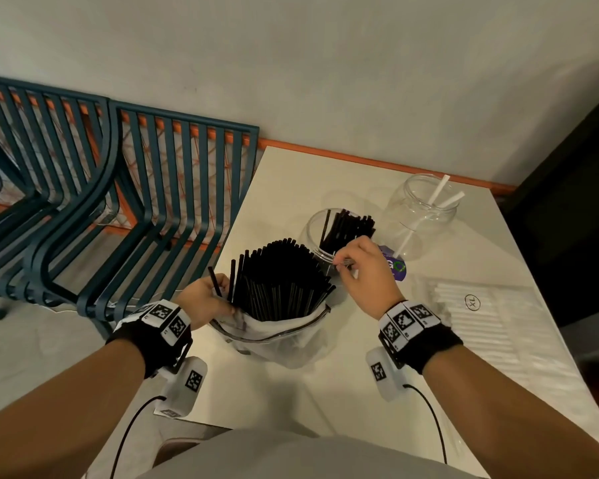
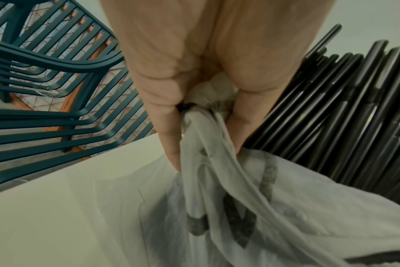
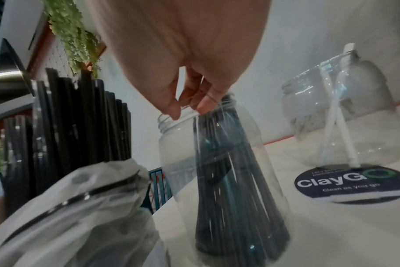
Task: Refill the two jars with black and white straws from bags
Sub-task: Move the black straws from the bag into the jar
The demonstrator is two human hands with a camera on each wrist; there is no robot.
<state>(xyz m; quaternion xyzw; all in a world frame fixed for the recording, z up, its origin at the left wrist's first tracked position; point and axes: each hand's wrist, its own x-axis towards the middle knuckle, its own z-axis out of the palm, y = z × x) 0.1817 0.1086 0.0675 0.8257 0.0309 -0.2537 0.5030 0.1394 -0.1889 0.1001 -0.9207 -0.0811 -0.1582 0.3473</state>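
Note:
An open clear plastic bag (image 1: 284, 340) stands on the table with a thick bundle of black straws (image 1: 281, 281) sticking out of it. My left hand (image 1: 206, 299) grips the bunched left edge of this bag (image 2: 217, 162), fingers curled round the plastic (image 2: 203, 126). Behind it, a clear jar (image 1: 313, 236) holds several black straws (image 1: 351, 224) leaning to the right. My right hand (image 1: 344, 264) hovers at that jar's mouth (image 3: 171, 122), its fingers (image 3: 206, 106) hanging loose with nothing in them. A second clear jar (image 1: 426, 216) further right holds two white straws (image 1: 441, 191).
A flat bag of white straws (image 1: 481, 323) marked XL lies at the table's right. A round dark ClayGo sticker (image 3: 349, 182) sits between the jars. Teal slatted chairs (image 1: 118, 202) stand left of the white table (image 1: 325, 392). A dark block (image 1: 567, 202) is at the right.

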